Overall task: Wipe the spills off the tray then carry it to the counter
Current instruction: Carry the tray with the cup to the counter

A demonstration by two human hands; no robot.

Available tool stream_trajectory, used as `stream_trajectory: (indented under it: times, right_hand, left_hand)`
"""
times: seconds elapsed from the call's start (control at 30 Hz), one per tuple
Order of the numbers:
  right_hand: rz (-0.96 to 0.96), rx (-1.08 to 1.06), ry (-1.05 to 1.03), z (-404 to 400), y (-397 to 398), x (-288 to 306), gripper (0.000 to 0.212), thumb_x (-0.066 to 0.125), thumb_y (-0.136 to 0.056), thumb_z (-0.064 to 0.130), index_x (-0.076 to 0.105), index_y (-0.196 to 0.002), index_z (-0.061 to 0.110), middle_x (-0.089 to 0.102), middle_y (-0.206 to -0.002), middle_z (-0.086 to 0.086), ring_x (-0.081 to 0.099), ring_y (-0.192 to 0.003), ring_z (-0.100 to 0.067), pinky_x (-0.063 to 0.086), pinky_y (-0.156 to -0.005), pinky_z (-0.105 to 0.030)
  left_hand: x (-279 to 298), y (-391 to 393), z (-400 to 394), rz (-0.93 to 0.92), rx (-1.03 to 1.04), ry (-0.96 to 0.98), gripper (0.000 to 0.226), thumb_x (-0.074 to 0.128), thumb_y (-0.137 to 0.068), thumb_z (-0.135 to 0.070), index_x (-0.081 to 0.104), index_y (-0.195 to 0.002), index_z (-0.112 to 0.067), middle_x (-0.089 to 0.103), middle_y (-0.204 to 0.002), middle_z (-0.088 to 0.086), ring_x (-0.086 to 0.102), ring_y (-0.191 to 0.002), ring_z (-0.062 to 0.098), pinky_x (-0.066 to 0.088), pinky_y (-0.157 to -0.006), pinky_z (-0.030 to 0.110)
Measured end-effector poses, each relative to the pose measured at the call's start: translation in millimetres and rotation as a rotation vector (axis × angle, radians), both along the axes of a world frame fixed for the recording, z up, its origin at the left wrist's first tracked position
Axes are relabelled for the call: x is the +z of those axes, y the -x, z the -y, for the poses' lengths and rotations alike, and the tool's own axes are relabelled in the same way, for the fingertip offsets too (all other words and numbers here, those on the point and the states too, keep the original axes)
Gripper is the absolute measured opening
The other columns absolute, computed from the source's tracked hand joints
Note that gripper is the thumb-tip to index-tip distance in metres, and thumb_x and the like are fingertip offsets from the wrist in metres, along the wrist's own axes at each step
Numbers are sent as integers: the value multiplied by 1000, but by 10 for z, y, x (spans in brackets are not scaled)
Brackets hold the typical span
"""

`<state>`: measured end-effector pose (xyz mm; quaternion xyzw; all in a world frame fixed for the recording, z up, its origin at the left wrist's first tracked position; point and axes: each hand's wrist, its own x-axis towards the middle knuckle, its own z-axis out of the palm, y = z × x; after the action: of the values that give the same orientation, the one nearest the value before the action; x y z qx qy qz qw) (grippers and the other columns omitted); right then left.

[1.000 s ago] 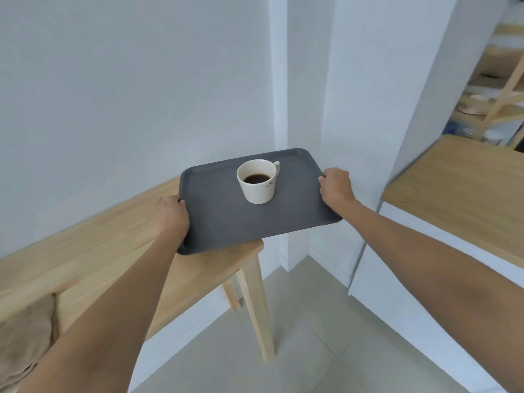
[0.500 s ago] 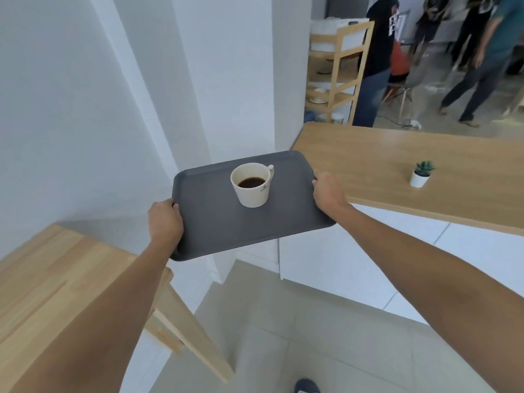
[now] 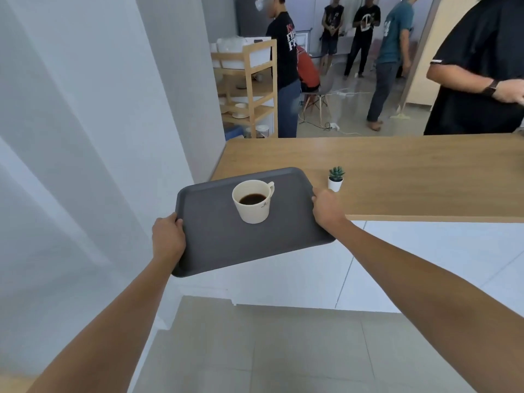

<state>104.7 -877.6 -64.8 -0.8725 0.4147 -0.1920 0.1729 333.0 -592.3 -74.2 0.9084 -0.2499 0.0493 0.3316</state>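
Note:
A dark grey tray (image 3: pixel 215 239) hangs in the air in front of me, level, held at both short ends. My left hand (image 3: pixel 168 239) grips its left edge and my right hand (image 3: pixel 326 209) grips its right edge. A cream cup (image 3: pixel 253 201) with dark coffee stands upright near the tray's far middle. The tray's surface looks dry, with no spill showing. Its far right corner overlaps the near left corner of the wooden counter (image 3: pixel 397 177), which has a white front.
A small potted succulent (image 3: pixel 335 179) stands on the counter just right of my right hand. A person in black (image 3: pixel 479 66) stands at the counter's far right. Several people and a wooden shelf unit (image 3: pixel 249 86) are behind. A white wall is at left.
I have turned right, away from the wooden table, which has left the view. The tray, held in both hands, now reaches the counter's corner, and the counter looks nearer and wider.

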Motion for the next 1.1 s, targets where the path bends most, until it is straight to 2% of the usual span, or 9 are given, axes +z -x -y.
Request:
stream_trajectory:
  times: [0.13,0.23,0.3,0.43,0.6,0.7,0.8,0.93,1.1]
  right_hand:
    - [-45,-57,-3,540,172,-32,24,41,-95,2,56,-113,2,63,-97,-19,57,-88,-33,32,-63,-29]
    - [-24,-68,-17,828,271,-124,26,40,-93,0,57,-114,2,53,-84,-12,42,-66,-21,27,-53,-29]
    - [-20,-67,-27,971,306,-172,27,40,-93,-1,56,-115,3,52,-84,-11,37,-64,-17,26,-50,-28]
    - [-42,-81,-63,1187,270,-305,31,39,-95,1,55,-121,6,57,-102,-21,42,-73,-24,32,-64,-30]
    - [-28,-115,-103,1366,82,-512,27,39,-97,4,54,-119,5,54,-101,-21,43,-73,-26,35,-65,-31]
    - [-34,-135,-110,1490,-96,-648,28,38,-98,8,52,-122,6,54,-100,-21,42,-74,-27,35,-66,-31]
    - [-40,-174,-120,1611,-301,-774,31,37,-100,10,50,-127,8,54,-102,-22,42,-74,-27,36,-67,-32]
    - [-35,-212,-119,1770,-535,-907,35,36,-101,12,47,-134,9,54,-103,-22,51,-82,-35,37,-68,-32]
    - [-45,-279,-132,1865,-733,-1075,38,36,-101,13,44,-138,8,55,-107,-25,56,-91,-42,47,-75,-40]
  left_hand:
    - [-72,86,656,-9,-19,0,30,37,-96,-11,65,-102,-3,59,-91,23,54,-79,35,46,-76,40]
    - [-126,152,989,-14,-24,-10,30,36,-96,-11,64,-105,-3,56,-92,23,50,-77,33,44,-75,39]
    - [-181,166,1148,-24,-26,-14,31,36,-97,-12,63,-110,-2,56,-95,23,53,-81,35,47,-79,42]
    - [-296,125,1383,-20,-27,-25,29,37,-98,-12,62,-106,1,54,-89,20,49,-77,31,43,-75,39]
    - [-454,-106,1641,-3,-29,-30,25,39,-98,-11,61,-98,-1,44,-80,8,48,-76,30,37,-71,35]
    - [-552,-337,1808,5,-55,-48,25,38,-98,-10,61,-98,-1,46,-78,10,50,-77,31,42,-72,39]
    - [-645,-605,2008,-10,-71,-70,28,38,-99,-12,61,-110,-2,57,-88,18,56,-88,38,48,-78,46]
    - [-748,-943,2321,-80,-100,-71,38,35,-102,-20,51,-133,-8,60,-109,19,56,-98,34,45,-82,43]
    - [-912,-1326,2624,-66,-180,-92,37,35,-102,-20,51,-132,-5,58,-105,21,46,-81,23,38,-75,33]
